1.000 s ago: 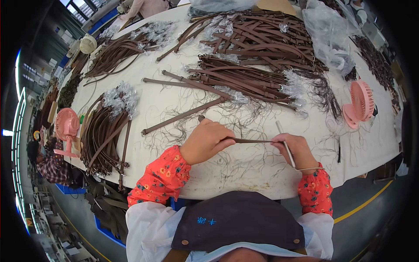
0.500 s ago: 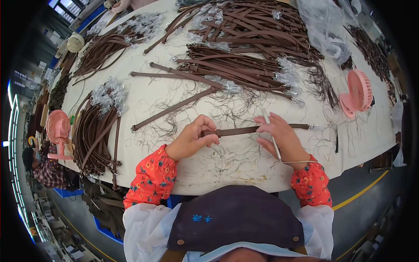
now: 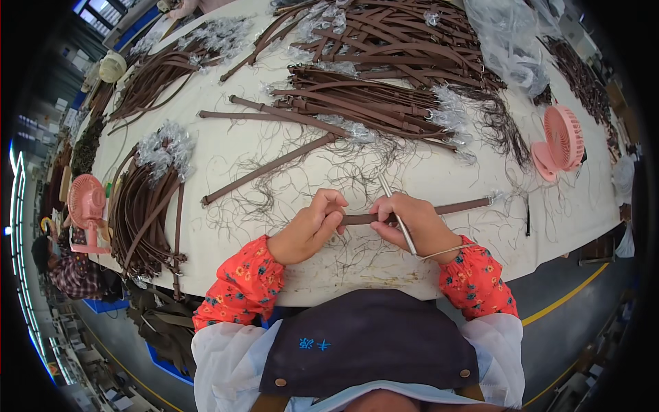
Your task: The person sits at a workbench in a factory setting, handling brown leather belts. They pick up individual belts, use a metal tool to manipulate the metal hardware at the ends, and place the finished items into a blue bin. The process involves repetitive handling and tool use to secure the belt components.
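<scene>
A brown strap (image 3: 464,205) runs from side to side in front of me, its right end tipped with metal and clear plastic. My left hand (image 3: 306,228) is closed on the strap's left end, which its fingers mostly hide. Further along, my right hand (image 3: 414,221) pinches the strap between thumb and fingers. That hand also carries a slim silver pen-like tool (image 3: 406,235), slanting across the fingers with its upper end pointing away from me. From the tool's lower end a thin pale cord (image 3: 446,251) passes over the right wrist. Loose dark threads (image 3: 364,250) lie beneath the hands.
Beyond my hands lie a bundle of brown straps (image 3: 364,103) and a larger heap (image 3: 405,41). Another bundle (image 3: 147,220) lies at left. Pink fans stand at the left (image 3: 86,202) and right (image 3: 563,137). Clear plastic sheeting (image 3: 511,48) covers the far right.
My right hand has moved left and closed on the strap nearer my left hand, bringing the silver tool along. The left hand has shifted slightly, and its fingers now cover the strap's left end.
</scene>
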{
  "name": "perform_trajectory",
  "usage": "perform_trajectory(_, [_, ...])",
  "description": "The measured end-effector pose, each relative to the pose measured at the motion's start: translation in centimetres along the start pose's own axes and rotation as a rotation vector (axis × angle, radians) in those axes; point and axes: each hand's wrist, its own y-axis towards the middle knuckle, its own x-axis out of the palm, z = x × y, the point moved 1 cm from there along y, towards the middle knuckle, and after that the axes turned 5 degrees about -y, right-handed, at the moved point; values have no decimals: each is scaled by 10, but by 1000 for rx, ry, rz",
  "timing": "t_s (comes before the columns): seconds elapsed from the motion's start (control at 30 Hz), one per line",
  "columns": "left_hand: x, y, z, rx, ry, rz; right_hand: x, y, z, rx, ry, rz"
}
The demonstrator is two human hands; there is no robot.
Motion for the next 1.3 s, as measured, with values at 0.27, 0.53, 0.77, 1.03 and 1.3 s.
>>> perform_trajectory(0.27, [-11, 0, 4, -69, 30, 18, -18, -16, 15, 94, 0, -32])
perform_trajectory(0.53, [-20, -1, 2, -110, 71, 73, -23, -17, 19, 133, 85, 5])
perform_trajectory(0.77, [-44, -8, 8, -42, -122, 261, -37, -22, 20, 111, 24, 45])
perform_trajectory(1.03, [-62, -9, 11, -6, -151, 413, -64, -27, 8, 222, -66, 25])
perform_trajectory(1.3, [-58, 5, 15, 166, 656, 333, -62, -19, -2, 46, -123, 125])
